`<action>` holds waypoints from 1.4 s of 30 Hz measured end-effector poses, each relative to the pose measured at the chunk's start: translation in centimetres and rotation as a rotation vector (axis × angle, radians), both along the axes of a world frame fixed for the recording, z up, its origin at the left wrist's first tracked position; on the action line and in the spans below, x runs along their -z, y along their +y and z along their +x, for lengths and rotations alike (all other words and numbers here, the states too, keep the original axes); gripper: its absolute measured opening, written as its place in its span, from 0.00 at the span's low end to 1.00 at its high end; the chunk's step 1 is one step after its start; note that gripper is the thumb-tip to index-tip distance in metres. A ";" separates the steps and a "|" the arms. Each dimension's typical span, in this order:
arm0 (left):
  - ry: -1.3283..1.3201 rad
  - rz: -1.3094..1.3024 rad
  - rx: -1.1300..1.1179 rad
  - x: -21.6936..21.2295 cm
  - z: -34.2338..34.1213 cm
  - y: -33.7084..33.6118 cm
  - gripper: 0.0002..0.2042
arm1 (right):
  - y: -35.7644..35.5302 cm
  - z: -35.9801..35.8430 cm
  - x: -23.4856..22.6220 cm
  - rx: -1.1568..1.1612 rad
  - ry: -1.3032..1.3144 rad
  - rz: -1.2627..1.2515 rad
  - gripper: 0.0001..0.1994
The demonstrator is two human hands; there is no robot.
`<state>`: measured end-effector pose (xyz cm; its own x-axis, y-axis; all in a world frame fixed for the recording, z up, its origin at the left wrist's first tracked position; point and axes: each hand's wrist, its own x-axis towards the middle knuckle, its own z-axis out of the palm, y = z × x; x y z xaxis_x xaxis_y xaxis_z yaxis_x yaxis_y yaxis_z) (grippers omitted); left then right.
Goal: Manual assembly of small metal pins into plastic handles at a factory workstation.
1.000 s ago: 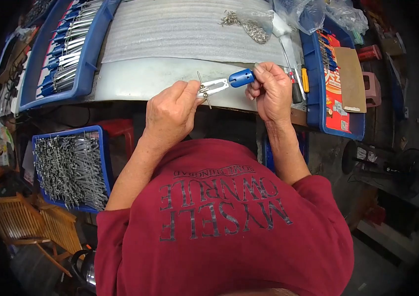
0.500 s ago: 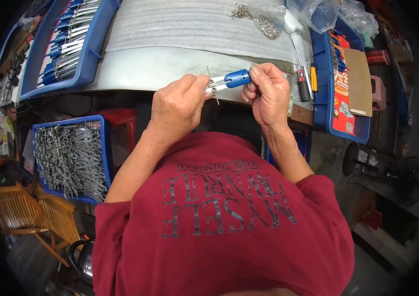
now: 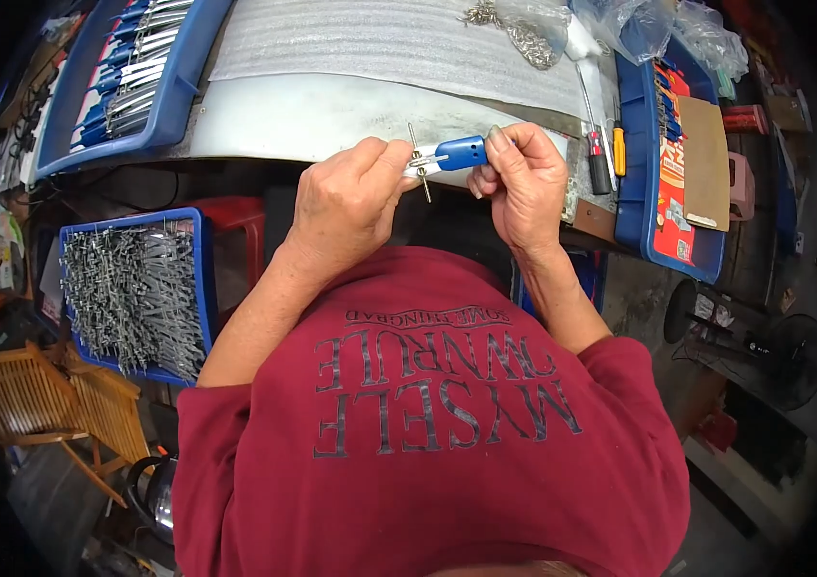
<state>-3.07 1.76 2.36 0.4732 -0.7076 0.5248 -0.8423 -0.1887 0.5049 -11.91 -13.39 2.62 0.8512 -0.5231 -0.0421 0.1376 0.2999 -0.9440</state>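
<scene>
In front of my chest, above the table's near edge, both hands hold one small assembly between them. Its left part is a flat metal piece (image 3: 422,165) with a thin cross rod through it. A blue sleeve (image 3: 460,154) with small holes sits over the right end of the metal. My left hand (image 3: 351,195) is closed around the metal piece, whose far end is hidden in the fist. Thumb and fingers of my right hand (image 3: 527,183) pinch the sleeve's right end.
Blue-handled metal pieces fill a blue tray (image 3: 166,120) at far left. Below it, another bin (image 3: 205,288) holds many metal parts. Small metal pins (image 3: 531,46) lie in a plastic bag. Two screwdrivers (image 3: 619,152) rest beside the right-hand blue bin (image 3: 631,216).
The assembly has turned slightly in my hands, so the sleeve's holes face differently. Both hands keep their hold in nearly the same place. The whole view has shifted a little.
</scene>
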 end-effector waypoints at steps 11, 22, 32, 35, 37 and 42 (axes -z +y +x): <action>0.057 0.003 0.025 -0.2 -0.5 0.4 0.12 | 0.3 -0.6 0.5 -0.009 0.005 -0.100 0.06; 0.044 0.035 0.060 0.0 -0.5 0.8 0.11 | -2.2 -1.2 -0.1 -0.222 -0.022 -0.773 0.17; 0.034 0.082 0.046 -0.2 -0.7 0.8 0.10 | -2.1 -0.5 -1.6 -0.326 -0.064 -1.228 0.16; 0.035 0.070 0.052 -0.1 -0.7 0.8 0.10 | -2.2 -0.5 -1.6 -0.340 -0.075 -1.219 0.16; 0.029 0.068 0.058 -0.2 -0.7 0.7 0.10 | -2.4 -0.5 -1.4 -0.342 -0.089 -1.203 0.16; 0.034 0.067 0.054 -0.2 -0.8 0.6 0.10 | -2.6 -0.3 -1.4 -0.355 -0.140 -1.192 0.15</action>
<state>-3.86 2.35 2.60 0.4503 -0.7652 0.4602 -0.8348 -0.1779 0.5210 -12.21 -16.03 4.00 0.9117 0.0863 0.4016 0.3457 -0.6893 -0.6367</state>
